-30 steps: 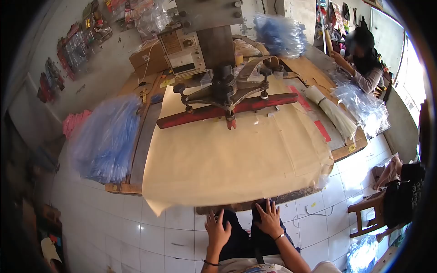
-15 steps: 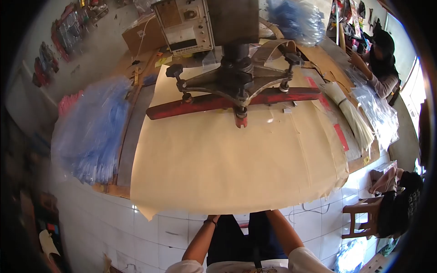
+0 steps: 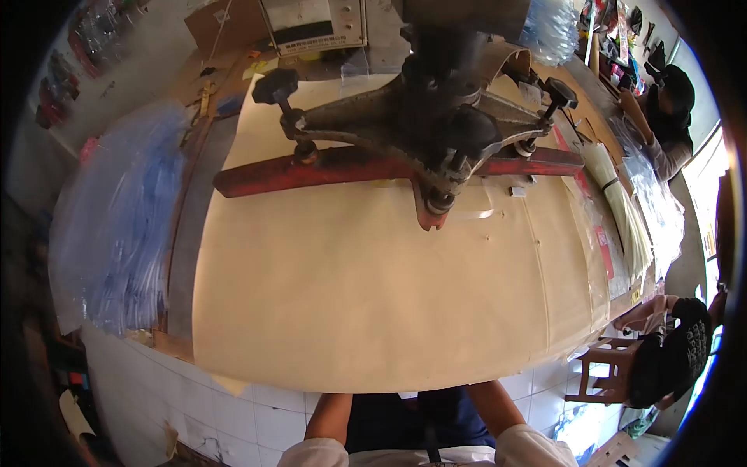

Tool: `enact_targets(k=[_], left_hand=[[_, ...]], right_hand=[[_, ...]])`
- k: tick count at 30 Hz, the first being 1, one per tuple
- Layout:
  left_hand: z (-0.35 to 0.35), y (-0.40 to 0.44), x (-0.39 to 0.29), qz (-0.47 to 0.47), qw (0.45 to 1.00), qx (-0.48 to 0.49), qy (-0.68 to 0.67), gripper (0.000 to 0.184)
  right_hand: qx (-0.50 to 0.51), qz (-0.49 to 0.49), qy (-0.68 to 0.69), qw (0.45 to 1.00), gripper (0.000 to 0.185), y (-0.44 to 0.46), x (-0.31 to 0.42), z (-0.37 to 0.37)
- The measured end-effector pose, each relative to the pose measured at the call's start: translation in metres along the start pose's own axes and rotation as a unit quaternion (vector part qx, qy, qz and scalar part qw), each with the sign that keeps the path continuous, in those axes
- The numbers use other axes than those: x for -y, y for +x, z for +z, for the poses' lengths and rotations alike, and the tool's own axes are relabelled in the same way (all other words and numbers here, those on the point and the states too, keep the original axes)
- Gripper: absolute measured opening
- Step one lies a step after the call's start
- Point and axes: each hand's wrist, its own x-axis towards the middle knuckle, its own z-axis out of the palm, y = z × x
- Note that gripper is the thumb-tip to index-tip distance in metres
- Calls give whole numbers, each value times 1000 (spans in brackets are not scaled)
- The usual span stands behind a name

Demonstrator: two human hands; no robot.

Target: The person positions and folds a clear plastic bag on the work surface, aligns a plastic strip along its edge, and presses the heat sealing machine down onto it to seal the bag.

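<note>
A large tan sheet (image 3: pixel 373 303) covers the worktable and hangs over its front edge. My left forearm (image 3: pixel 330 419) and my right forearm (image 3: pixel 496 409) reach up to that edge. Both of my hands are hidden beneath it, so what they touch does not show. Above the back part of the sheet hangs a press head (image 3: pixel 451 101) with dark adjusting knobs. It carries a long red bar (image 3: pixel 342 166) running left to right, with a short red piece (image 3: pixel 432 216) pointing toward me. Whether the bar touches the sheet, I cannot tell.
Blue clear plastic pieces (image 3: pixel 124 226) are piled at the left. A bundle of pale strips (image 3: pixel 618 202) and clear plastic (image 3: pixel 661 210) lie at the right. A co-worker (image 3: pixel 669 117) is at the far right, near a brown stool (image 3: pixel 603 370). A control box (image 3: pixel 315 27) stands behind.
My view has shifted closer, so the press head and sheet appear larger. My wrists, partly visible before at the front edge, are now more covered by the sheet.
</note>
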Motion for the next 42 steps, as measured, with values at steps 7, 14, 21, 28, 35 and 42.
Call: enact_targets(k=[7,14,21,28,35,42], left_hand=[[-12,-9,2,-7,1000,2,0,47],[-17,-14,3,-13,1000,7,4,47],[-18,-16,3,-16,1000,6,6,47],[-21,-18,4,-16,1000,7,9,47],[-20,-19,4,-17,1000,9,9,47],[-22,-17,5,-17,1000,7,10,47]], right_hand=[[7,16,-2,1000,76,-6,3,-4],[11,18,-2,1000,74,-9,5,-4],[13,18,-2,1000,72,-8,5,-4],[14,19,-1,1000,70,-9,6,-3],[15,21,0,1000,69,-9,6,-3],[16,21,1,1000,67,-10,7,-4]])
